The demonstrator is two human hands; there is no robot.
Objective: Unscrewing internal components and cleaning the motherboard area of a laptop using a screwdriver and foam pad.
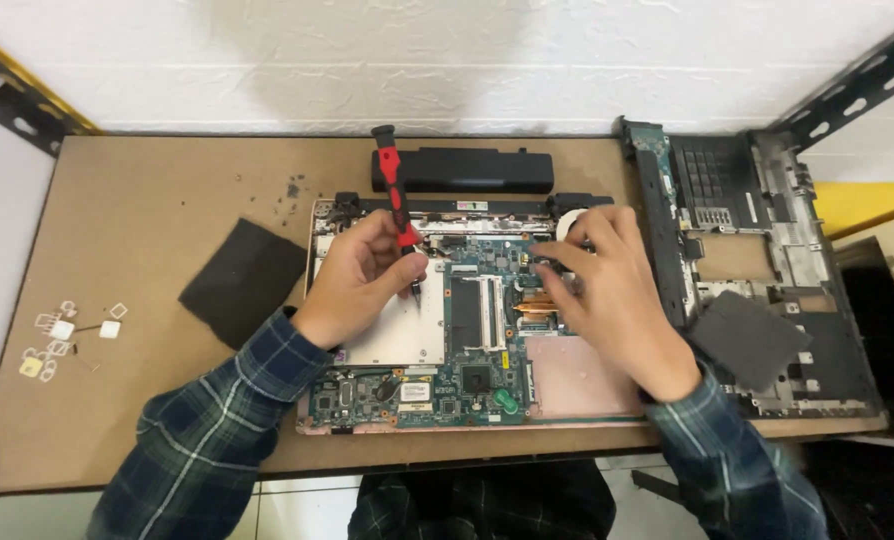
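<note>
While the opened laptop [467, 330] lies flat in the middle of the surface [137, 210] with its circuit board facing up, both hands work over its upper half. The left hand [362, 280] is closed around a red-and-black screwdriver [397, 205], gripping it low on the shaft like a pen, handle tilted away from the person and tip down on the metal plate just left of the memory slots; that low grip probably steadies the tip. The right hand [607, 290] rests on the board near the copper heat pipe [537, 305], fingers curled and pressed together at the tips over a small part beside the fan; what they pinch, if anything, is hidden under them.

The battery [462, 170] lies along the far edge, just behind the laptop, out of the way. The stripped case shell [757, 260] sits to the right, with a dark foam pad [747, 335] on it; another pad [242, 280] lies to the left. Small white clips [62, 335] are gathered near the left edge, well apart from the work, and loose screws [287, 195] lie scattered nearer the far left corner of the laptop.
</note>
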